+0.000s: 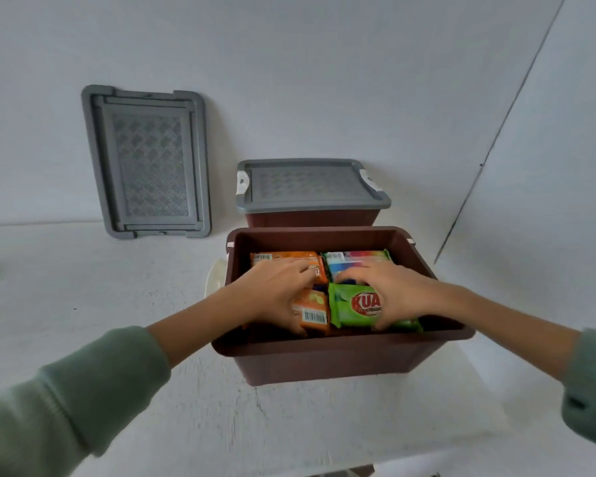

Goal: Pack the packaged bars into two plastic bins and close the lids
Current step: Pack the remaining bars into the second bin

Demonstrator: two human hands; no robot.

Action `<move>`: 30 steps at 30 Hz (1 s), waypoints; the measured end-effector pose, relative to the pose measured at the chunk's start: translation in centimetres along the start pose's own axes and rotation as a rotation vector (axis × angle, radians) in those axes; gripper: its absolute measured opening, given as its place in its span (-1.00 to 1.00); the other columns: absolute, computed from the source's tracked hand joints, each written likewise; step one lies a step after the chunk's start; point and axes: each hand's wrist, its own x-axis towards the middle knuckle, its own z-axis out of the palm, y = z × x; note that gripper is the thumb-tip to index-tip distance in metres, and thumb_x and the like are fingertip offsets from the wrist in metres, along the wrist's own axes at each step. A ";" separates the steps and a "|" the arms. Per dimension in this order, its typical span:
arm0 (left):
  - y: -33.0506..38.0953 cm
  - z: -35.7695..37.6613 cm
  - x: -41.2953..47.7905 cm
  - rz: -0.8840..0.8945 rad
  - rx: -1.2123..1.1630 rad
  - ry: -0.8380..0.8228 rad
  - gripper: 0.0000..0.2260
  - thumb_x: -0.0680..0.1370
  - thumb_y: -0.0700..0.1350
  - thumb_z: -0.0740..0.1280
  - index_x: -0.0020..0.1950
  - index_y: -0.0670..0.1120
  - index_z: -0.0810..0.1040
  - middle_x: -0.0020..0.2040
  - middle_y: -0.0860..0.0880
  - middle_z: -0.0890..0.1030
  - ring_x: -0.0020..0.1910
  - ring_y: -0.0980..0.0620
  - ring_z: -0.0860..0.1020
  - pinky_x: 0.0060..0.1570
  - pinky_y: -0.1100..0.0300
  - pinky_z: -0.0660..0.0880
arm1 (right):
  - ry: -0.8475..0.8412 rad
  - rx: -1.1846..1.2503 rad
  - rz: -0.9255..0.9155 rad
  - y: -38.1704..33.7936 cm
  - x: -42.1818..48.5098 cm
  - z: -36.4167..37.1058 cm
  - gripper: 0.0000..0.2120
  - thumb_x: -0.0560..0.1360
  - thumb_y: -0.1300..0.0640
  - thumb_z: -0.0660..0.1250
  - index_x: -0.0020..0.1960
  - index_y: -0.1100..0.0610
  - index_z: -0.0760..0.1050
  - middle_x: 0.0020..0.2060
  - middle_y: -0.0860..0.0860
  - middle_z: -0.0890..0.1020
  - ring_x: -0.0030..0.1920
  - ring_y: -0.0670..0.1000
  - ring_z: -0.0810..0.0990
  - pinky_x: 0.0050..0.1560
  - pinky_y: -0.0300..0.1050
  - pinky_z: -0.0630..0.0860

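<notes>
**Both hands in the open bin**

We see the left hand curled round an orange bar. The right hand spans a green bar, fingers on its far edge, thumb on the near edge. Both bars lie inside the open bin on the white table. The closed bin sits just behind, by the white wall. A loose lid leans on that wall, left.

White speckled tabletop. Plain white wall behind tabletop. Second wall right of tabletop, dark corner seam between. Soft even light.
</notes>
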 end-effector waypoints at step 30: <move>-20.7 -3.0 -16.0 -0.583 -0.166 0.330 -0.75 0.50 0.07 0.33 0.12 -0.01 0.54 0.06 0.05 0.54 -0.07 0.12 0.52 -0.15 0.24 0.40 | 0.329 0.083 -0.417 -20.0 18.5 -9.3 -0.48 0.41 0.00 0.43 0.33 -0.01 0.39 0.10 0.02 0.52 0.05 -0.05 0.48 0.09 -0.08 0.47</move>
